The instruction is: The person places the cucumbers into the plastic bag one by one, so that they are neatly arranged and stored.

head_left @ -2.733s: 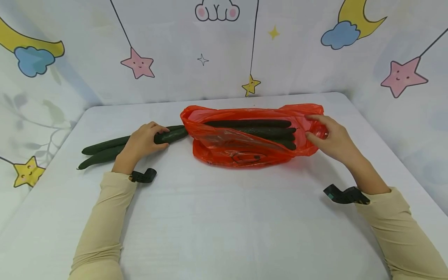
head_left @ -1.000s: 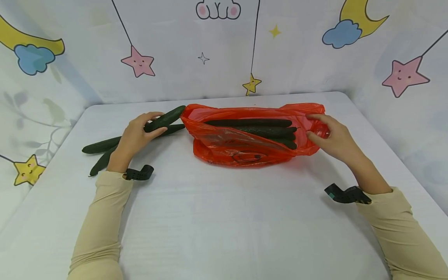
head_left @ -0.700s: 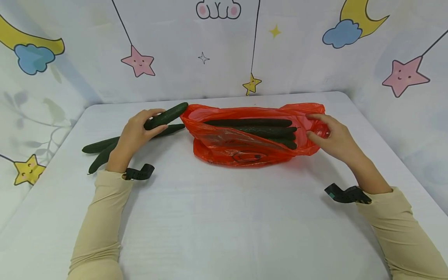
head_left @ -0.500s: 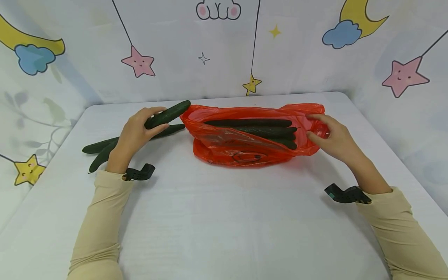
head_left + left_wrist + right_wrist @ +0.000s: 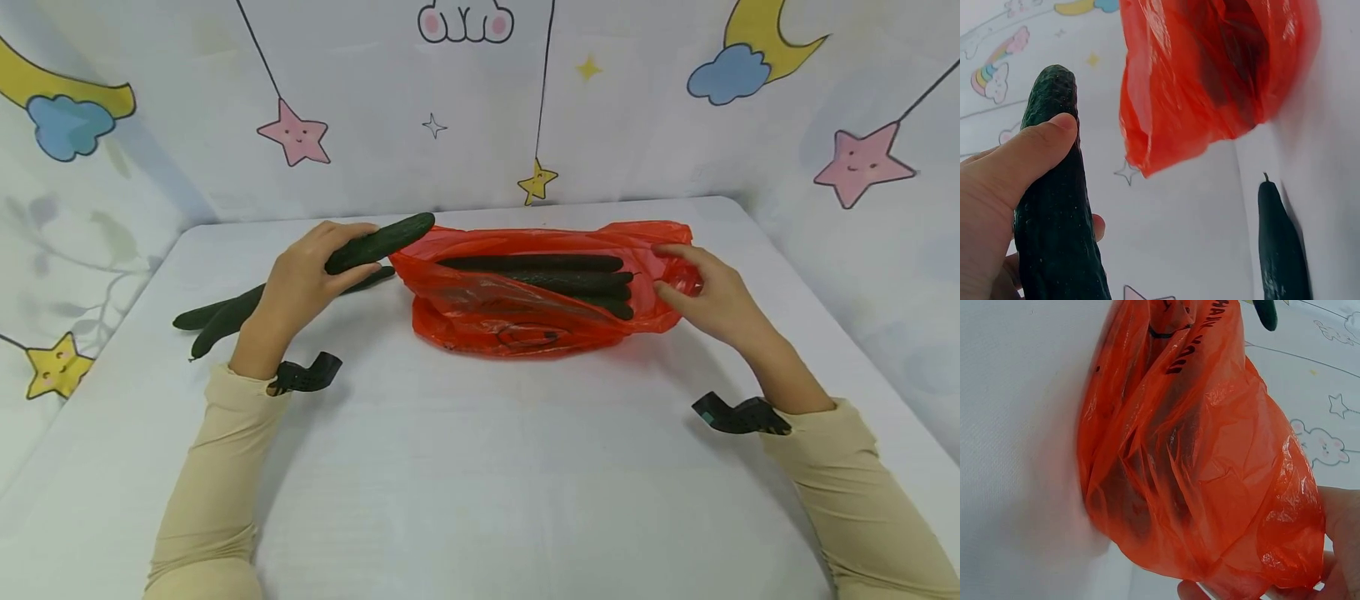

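A long dark green cucumber [image 5: 382, 242] is gripped by my left hand [image 5: 300, 275], thumb on one side and fingers on the other. It tilts up to the right; its far tip [image 5: 1054, 87] is raised beside the left end of a red plastic bag [image 5: 1191, 81], apart from it in the left wrist view. Several cucumbers [image 5: 570, 279] lie inside the bag [image 5: 517, 329], whose mouth gapes upward. At the bag's right end my right hand [image 5: 712, 296] holds the rim; in the right wrist view the plastic [image 5: 1235, 487] covers much of the fingers.
Another cucumber [image 5: 198, 317] lies on the white table [image 5: 480, 467], partly hidden behind my left hand and the held cucumber. A printed cloth wall [image 5: 375, 175] rises behind the table's back edge. Black wrist cameras [image 5: 307, 375] sit on both wrists.
My left hand has lifted one cucumber from beside the other and moved it up and right, its tip now overlapping the bag's left corner. My right hand has kept its place.
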The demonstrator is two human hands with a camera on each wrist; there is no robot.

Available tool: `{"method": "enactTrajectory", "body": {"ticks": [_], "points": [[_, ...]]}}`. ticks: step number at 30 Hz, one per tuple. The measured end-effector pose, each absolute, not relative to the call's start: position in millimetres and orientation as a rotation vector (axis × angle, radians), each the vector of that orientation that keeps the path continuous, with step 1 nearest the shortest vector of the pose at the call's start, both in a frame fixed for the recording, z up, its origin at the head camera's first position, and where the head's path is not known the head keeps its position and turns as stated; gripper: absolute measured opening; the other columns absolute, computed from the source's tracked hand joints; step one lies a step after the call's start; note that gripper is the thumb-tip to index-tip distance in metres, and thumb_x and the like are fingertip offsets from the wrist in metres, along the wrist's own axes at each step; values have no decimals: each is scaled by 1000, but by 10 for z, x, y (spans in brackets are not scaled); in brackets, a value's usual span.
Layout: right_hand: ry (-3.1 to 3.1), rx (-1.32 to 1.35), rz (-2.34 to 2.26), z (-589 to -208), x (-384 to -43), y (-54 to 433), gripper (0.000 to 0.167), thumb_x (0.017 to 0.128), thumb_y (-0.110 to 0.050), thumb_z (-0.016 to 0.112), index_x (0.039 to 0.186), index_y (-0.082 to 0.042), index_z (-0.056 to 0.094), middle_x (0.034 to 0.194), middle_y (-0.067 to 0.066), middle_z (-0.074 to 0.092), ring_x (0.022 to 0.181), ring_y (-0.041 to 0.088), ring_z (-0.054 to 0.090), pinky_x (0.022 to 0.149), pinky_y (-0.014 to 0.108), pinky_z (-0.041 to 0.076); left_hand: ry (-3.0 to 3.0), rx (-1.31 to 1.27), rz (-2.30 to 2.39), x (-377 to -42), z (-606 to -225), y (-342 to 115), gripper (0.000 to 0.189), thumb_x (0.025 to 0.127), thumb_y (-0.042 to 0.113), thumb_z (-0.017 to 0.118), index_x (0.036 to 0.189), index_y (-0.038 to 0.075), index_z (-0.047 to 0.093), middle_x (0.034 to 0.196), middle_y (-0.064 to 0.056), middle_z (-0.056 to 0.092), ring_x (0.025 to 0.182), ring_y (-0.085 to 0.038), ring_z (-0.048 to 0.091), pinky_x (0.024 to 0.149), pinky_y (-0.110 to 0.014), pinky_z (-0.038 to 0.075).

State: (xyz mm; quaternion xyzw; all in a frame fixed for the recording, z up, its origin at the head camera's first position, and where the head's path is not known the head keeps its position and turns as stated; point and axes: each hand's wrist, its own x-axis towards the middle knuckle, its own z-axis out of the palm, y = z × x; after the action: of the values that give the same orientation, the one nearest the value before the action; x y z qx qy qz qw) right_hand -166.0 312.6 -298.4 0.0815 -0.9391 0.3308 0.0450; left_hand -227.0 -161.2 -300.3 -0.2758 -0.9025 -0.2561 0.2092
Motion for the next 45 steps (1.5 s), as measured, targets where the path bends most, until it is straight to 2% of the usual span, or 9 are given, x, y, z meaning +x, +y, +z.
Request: {"method": "enactTrajectory", "body": {"ticks": [5,10,16,21,24,31,36,39,45], "points": [[-2876,250,1023,-3002,-1650,3114,52,97,-14,57,144,-2,42,142,25,43,123,44,42,79,45,54,-2485,-832,-671,-2235,-2979,-1515,47,85,19,78,129,14,63,114,-12,64,103,-28,61,88,-48,52],[-2875,245,1029,-3014,-1640,3119,52,96,-14,58,144,-1,42,141,26,43,120,44,43,75,34,52,-2446,-911,-652,-2213,-2947,-1413,47,83,16,79,127,13,64,110,-12,65,99,-27,62,84,-45,54],[-2870,251,1030,-3007,-1634,3117,52,96,-13,58,144,-1,42,142,26,42,121,45,42,80,51,53,-2391,-981,-650,-2209,-2888,-1277,47,82,15,80,126,16,65,106,-10,65,94,-25,63,81,-43,54],[-2864,265,1019,-2985,-1643,3127,52,96,-13,57,144,-1,42,142,26,43,121,44,43,79,48,53,-2328,-1051,-637,-2220,-2849,-1131,48,81,17,80,126,19,65,106,-9,66,95,-24,64,79,-42,55],[-2867,261,1014,-2976,-1650,3136,51,96,-14,57,144,-1,43,142,25,43,121,44,43,77,43,53,-2279,-1101,-620,-2240,-2826,-1026,47,80,17,81,125,17,66,105,-10,66,93,-24,65,77,-40,56],[-2858,268,1038,-2972,-1634,3132,52,96,-14,58,144,-1,42,141,26,43,119,44,44,67,14,45,-2199,-1233,-597,-2278,-2761,-778,45,80,20,81,122,13,67,102,-11,66,90,-25,65,75,-39,57],[-2862,271,1028,-2959,-1630,3119,52,96,-14,58,144,-1,42,142,25,43,122,44,42,77,41,54,-2177,-1299,-607,-2290,-2727,-632,43,82,21,80,122,14,67,102,-10,66,88,-24,65,73,-37,56],[-2855,279,1028,-2955,-1626,3114,51,96,-12,57,144,0,42,142,26,42,122,45,42,82,58,52,-2165,-1324,-600,-2291,-2703,-546,42,82,22,80,121,14,67,102,-9,67,88,-24,65,73,-36,56],[-2842,291,1044,-2966,-1628,3120,51,96,-11,57,143,0,42,142,27,42,123,46,42,84,64,50,-2128,-1383,-621,-2310,-2657,-356,41,83,22,79,121,13,67,101,-9,67,84,-23,64,71,-34,54]]}}
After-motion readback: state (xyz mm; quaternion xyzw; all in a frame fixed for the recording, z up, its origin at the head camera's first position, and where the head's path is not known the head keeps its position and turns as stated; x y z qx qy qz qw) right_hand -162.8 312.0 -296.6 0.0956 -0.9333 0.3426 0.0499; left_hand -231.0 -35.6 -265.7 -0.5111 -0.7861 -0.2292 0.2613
